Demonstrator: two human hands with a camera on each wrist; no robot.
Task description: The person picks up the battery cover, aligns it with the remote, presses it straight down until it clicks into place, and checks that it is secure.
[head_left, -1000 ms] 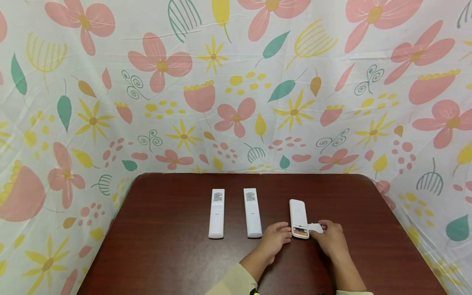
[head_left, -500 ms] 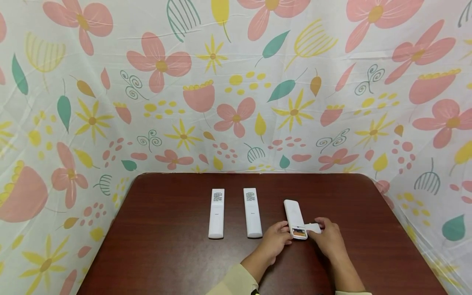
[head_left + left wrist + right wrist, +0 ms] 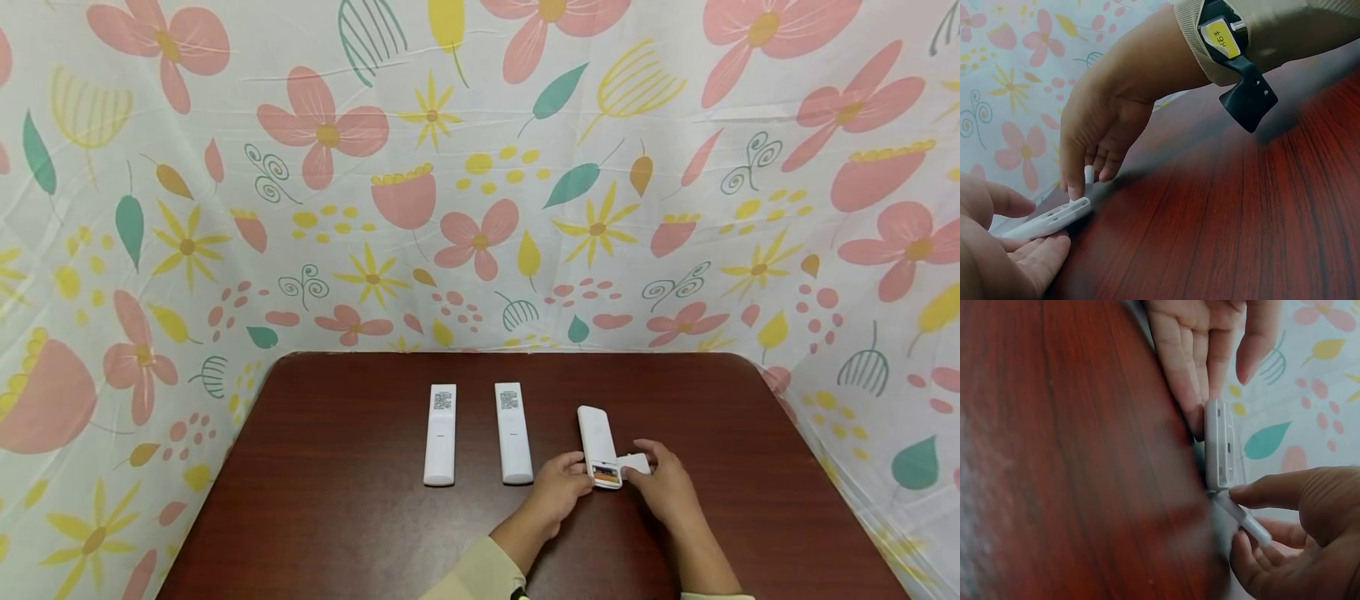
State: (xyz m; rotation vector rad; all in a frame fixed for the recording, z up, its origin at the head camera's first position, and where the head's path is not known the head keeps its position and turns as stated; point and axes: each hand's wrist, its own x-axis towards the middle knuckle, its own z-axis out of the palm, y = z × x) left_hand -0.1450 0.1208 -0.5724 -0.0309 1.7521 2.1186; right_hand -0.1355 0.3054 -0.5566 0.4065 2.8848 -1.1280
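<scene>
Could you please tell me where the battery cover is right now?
In the head view, the battery cover is pinched in the right hand, at the right side of the open remote.

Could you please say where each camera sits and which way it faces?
Head: on the head, facing forward and down at the table; left hand, right hand and sleeves show.
Left wrist: on that wrist, facing the open remote; both hands and the right sleeve show.
Right wrist: on that wrist, facing the same remote; both hands show.
Both wrist views share the remote and white cover.
</scene>
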